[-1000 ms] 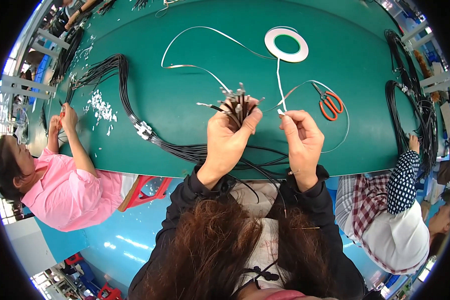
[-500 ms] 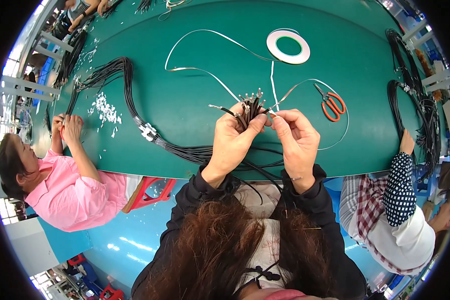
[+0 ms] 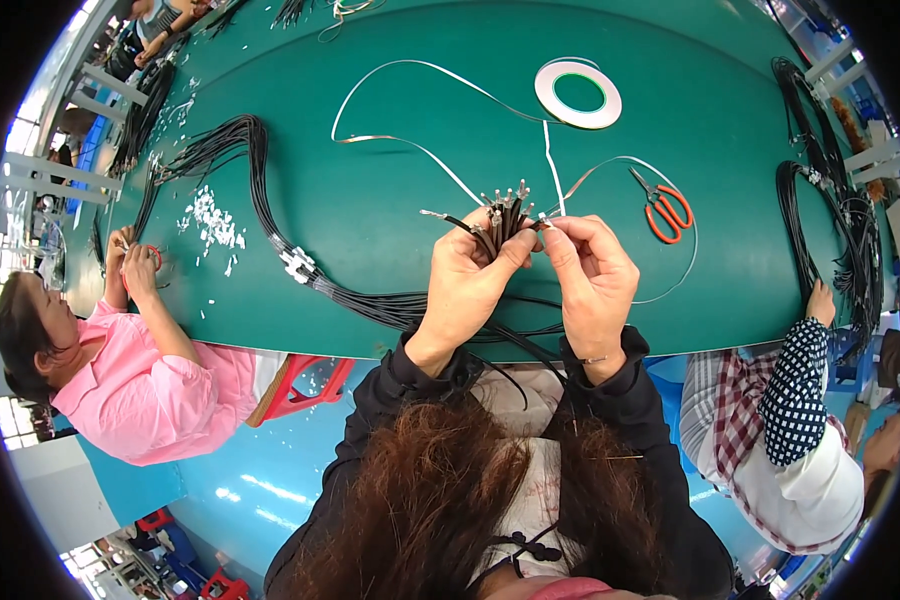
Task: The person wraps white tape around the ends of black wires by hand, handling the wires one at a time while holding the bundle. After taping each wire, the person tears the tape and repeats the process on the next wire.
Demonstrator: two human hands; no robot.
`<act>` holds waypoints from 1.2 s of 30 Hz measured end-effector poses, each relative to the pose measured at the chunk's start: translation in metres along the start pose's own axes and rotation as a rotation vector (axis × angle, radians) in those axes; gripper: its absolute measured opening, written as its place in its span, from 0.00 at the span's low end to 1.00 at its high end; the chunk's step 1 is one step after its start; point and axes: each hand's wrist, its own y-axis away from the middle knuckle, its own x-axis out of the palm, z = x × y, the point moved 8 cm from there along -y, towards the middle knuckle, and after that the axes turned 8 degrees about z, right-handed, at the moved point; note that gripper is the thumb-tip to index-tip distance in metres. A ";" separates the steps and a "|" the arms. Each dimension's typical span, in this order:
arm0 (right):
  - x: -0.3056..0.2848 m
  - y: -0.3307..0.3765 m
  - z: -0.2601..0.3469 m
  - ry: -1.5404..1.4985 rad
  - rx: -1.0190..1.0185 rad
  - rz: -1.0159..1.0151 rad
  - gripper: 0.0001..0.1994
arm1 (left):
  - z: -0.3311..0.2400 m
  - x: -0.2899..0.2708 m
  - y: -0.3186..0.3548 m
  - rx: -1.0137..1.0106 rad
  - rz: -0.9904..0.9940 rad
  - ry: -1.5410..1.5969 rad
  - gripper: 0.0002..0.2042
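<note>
Any print's too sm. for me to read. I've got wht scraps (image 3: 210, 222) off L, black cables (image 3: 370, 299) across the green tabletop (image 3: 440, 100), wht tape loop (image 3: 625, 158) curling round the snips. Count: 1 tape roll (image 3: 610, 95), 1 pr orange-handled snips (image 3: 655, 192), 1 co-worker (image 3: 150, 390) each side. L hand (image 3: 462, 290) closed round wire bundle (image 3: 500, 225), bare ends up, over tabletop's near side; R hand (image 3: 598, 285) pinching wht tape bit (image 3: 547, 224) beside it.

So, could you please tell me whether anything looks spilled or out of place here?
Small white scraps lie loose on the left of the green table, as if spilled. Also, one black cable splays leftward from the bunch in the left hand, apart from the rest.
</note>
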 end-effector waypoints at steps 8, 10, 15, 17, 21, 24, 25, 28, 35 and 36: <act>0.001 0.003 0.001 0.000 -0.016 -0.012 0.04 | 0.001 0.000 0.005 -0.006 0.014 -0.014 0.05; 0.001 0.004 0.000 -0.032 -0.012 -0.012 0.04 | 0.002 -0.001 0.006 -0.006 0.015 -0.019 0.05; 0.000 0.003 0.001 -0.128 0.012 -0.016 0.04 | -0.003 0.002 0.006 -0.013 0.009 -0.068 0.04; 0.000 0.002 0.003 -0.164 0.033 -0.029 0.04 | -0.004 0.003 0.007 0.007 0.011 -0.140 0.05; -0.001 0.002 -0.001 -0.251 0.091 -0.063 0.04 | -0.001 0.003 0.011 0.128 -0.062 -0.215 0.04; -0.002 0.002 -0.006 -0.285 0.120 -0.073 0.03 | -0.002 0.006 0.018 0.261 -0.161 -0.215 0.08; -0.001 0.002 -0.006 -0.300 0.124 -0.071 0.03 | -0.005 0.005 0.021 0.328 -0.212 -0.214 0.10; -0.001 0.002 -0.008 -0.332 0.126 -0.079 0.03 | -0.014 0.009 0.022 0.427 -0.180 -0.379 0.15; 0.002 0.001 -0.010 -0.352 0.108 -0.053 0.04 | -0.035 0.022 0.022 0.615 -0.170 -0.682 0.20; 0.002 0.001 -0.010 -0.355 0.110 -0.054 0.04 | -0.035 0.021 0.021 0.604 -0.194 -0.682 0.19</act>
